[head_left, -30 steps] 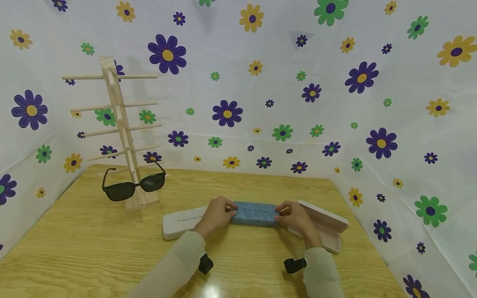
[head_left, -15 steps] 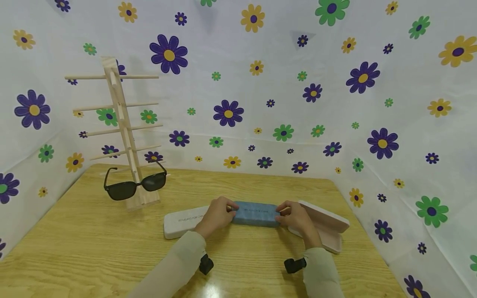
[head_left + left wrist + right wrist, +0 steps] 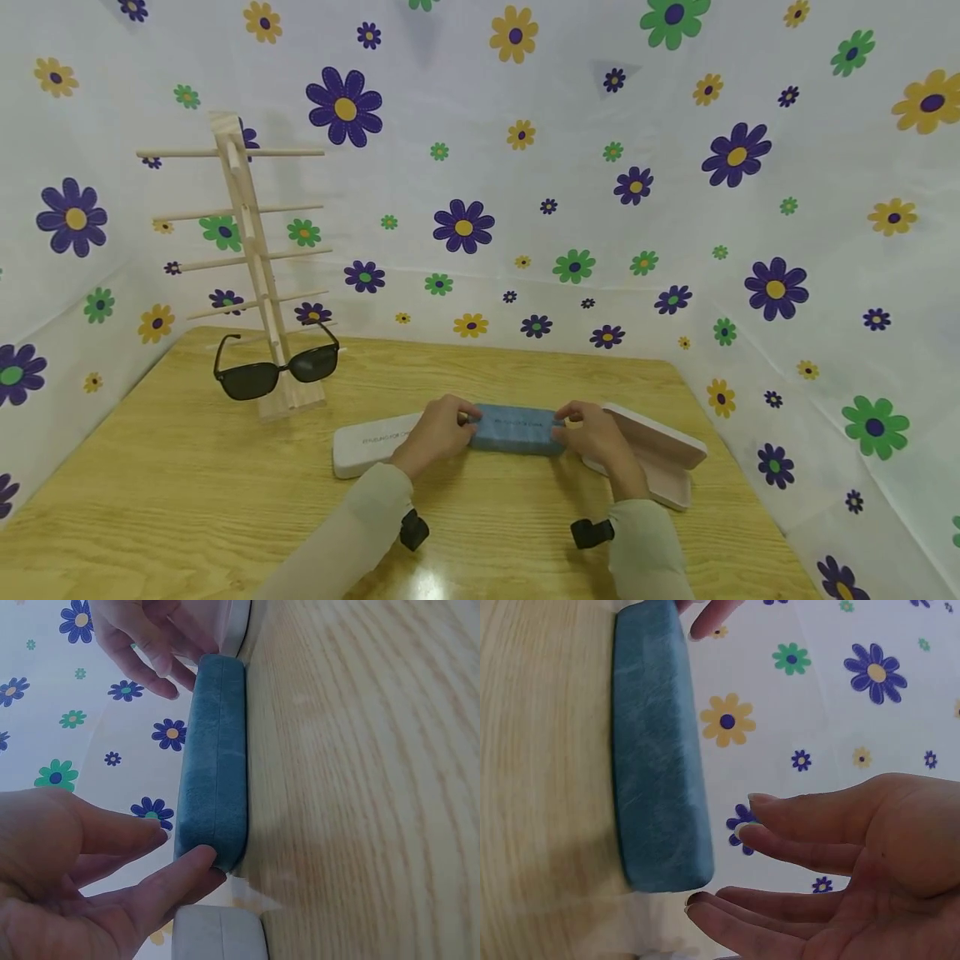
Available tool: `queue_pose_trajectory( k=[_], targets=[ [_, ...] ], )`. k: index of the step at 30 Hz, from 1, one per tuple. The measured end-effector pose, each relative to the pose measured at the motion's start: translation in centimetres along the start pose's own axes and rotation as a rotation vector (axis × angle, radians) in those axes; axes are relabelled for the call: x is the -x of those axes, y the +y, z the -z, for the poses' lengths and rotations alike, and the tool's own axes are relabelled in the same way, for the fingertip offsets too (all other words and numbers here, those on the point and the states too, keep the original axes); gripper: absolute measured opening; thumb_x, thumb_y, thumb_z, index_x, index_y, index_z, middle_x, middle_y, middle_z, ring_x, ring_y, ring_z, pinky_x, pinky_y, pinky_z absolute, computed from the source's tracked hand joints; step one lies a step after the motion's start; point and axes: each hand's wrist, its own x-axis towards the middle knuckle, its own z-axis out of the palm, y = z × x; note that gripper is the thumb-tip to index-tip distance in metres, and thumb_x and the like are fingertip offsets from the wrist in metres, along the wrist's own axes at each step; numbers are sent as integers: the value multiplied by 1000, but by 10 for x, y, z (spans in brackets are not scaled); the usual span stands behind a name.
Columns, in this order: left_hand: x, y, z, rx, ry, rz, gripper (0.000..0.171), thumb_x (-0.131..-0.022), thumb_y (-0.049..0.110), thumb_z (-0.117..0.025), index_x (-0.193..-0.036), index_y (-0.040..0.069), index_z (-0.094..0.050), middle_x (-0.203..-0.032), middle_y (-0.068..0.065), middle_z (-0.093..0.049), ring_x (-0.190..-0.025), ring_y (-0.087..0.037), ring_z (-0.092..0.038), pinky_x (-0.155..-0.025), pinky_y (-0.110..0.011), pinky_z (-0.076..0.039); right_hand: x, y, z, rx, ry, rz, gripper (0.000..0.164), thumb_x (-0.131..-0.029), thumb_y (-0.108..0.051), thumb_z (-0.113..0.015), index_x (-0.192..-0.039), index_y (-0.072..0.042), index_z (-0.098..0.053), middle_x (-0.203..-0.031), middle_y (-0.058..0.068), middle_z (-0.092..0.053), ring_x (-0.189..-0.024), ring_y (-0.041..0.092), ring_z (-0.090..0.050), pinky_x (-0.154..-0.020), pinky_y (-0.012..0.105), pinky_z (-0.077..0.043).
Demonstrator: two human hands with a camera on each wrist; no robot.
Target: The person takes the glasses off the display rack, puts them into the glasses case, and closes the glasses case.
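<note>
Wooden bench [image 3: 495,533] below, left hand [image 3: 435,431] and right hand [image 3: 600,437] flank the blue case [image 3: 517,435], fingers [image 3: 169,889] spread, best nudging it gently, evenly

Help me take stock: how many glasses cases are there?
3: a blue case between the left hand and right hand, a white case partly hidden by the left, and an open case partly hidden by the right.

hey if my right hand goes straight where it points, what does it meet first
Likely the right end of the blue case, though whether your right hand touches it is unclear.
</note>
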Motion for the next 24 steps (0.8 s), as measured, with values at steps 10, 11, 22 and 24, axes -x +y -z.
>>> queue_pose_trajectory(
  k=[10, 11, 22, 24],
  targets=[
    [6, -1, 27, 44, 42, -25, 24, -99, 5, -64, -121, 8, -75, -125, -14, -71, -115, -31, -69, -95, -46, -59, 10, -20, 7, -7, 43, 70, 32, -102, -17, -64, -130, -2, -65, -146, 25, -57, -122, 44, -65, -97, 55, -57],
    [7, -2, 30, 46, 46, -36, 24, -99, 5, -65, -121, 7, -75, -125, -14, -72, -115, -31, -70, -94, -45, -59, 10, -21, 6, -13, 46, 76, 32, -102, -17, -64, -130, -2, -65, -146, 25, -57, -122, 43, -65, -96, 55, -57],
    [29, -6, 72, -3, 22, -65, 29, -101, 12, -65, -130, 11, -71, -136, -12, -69, -123, -35, -66, -101, -48, -57, 5, -40, -2, -50, 57, 153, 28, -102, -16, -66, -127, -5, -68, -138, 20, -65, -118, 38, -70, -91, 50, -60],
    [34, -7, 80, -16, 7, -87, 29, -102, 13, -65, -130, 10, -71, -136, -13, -68, -122, -36, -66, -99, -48, -57, 4, -46, -2, -54, 44, 173, 27, -102, -16, -66, -127, -5, -68, -136, 18, -66, -116, 37, -70, -90, 49, -60]
  ],
)
